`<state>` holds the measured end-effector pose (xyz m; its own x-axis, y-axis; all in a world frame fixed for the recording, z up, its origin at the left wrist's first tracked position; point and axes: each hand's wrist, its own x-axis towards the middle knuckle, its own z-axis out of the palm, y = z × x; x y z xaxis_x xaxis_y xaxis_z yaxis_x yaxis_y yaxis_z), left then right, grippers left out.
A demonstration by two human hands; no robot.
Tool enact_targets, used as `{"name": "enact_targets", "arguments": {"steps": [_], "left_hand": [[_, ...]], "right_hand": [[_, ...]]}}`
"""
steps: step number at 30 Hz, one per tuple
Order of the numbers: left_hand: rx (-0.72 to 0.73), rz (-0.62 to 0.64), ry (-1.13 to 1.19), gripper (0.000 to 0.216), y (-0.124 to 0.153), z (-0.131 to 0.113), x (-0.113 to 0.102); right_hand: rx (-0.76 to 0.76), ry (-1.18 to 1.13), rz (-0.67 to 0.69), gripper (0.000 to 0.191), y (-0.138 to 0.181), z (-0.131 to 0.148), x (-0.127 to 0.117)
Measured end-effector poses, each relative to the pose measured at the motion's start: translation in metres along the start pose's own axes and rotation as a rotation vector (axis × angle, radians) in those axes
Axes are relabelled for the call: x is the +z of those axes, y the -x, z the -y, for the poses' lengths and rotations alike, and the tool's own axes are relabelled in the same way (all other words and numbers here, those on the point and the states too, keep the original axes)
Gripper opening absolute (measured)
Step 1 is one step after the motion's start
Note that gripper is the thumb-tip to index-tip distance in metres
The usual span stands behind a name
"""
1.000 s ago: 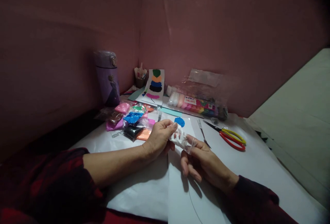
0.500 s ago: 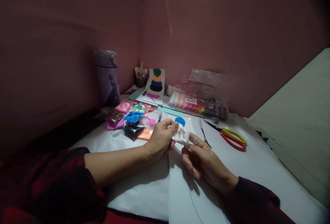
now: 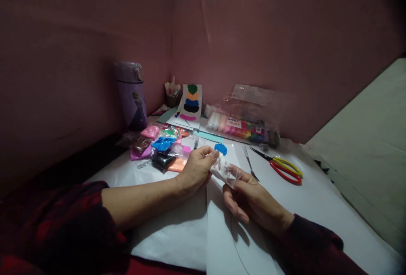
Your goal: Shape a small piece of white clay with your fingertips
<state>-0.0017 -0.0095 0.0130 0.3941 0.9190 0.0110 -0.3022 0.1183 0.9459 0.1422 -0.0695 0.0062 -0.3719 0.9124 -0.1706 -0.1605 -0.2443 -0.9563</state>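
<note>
A small clear packet of white clay is held up over the white paper, between both hands. My left hand pinches its upper left end with thumb and fingers. At the packet's lower right end, where loose clear plastic shows, my right hand grips it between thumb and index finger; the other fingers curl below. Just beyond the packet, a round patch of blue clay lies on the white paper, which also bears a thin curved line.
Several clay packets are heaped on the left near a purple bottle. To the right lie a thin metal tool and red-and-yellow scissors. Behind are a colour-patched card, a bag of clay and a cup of sticks.
The white clay in the packet looks thinner and more see-through toward its right end. Both hands keep their hold with only a slight shift; the view has moved a little.
</note>
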Motion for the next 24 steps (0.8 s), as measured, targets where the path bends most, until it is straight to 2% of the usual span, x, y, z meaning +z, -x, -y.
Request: {"name": "enact_targets", "arguments": {"steps": [4, 10, 15, 21, 24], "left_hand": [[-0.028, -0.031, -0.026, 0.033, -0.0012, 0.0021, -0.0006], [-0.039, -0.038, -0.046, 0.03, -0.0021, 0.0054, -0.0033], [-0.057, -0.01, -0.085, 0.035, -0.0026, 0.0069, -0.0061], [-0.005, 0.045, -0.048, 0.041, -0.003, 0.0063, -0.0075], [0.046, 0.067, -0.05, 0.048, -0.0024, 0.0057, -0.0071]], "right_hand": [[-0.045, -0.018, -0.025, 0.014, -0.0005, -0.0023, 0.0005], [-0.115, -0.004, -0.105, 0.026, -0.0008, -0.0068, 0.0007], [-0.15, 0.007, -0.169, 0.029, -0.0023, -0.0056, 0.0032], [-0.22, -0.123, -0.26, 0.02, -0.0062, -0.0054, 0.0001], [-0.223, -0.164, -0.248, 0.012, -0.0061, -0.0041, -0.0028]]}}
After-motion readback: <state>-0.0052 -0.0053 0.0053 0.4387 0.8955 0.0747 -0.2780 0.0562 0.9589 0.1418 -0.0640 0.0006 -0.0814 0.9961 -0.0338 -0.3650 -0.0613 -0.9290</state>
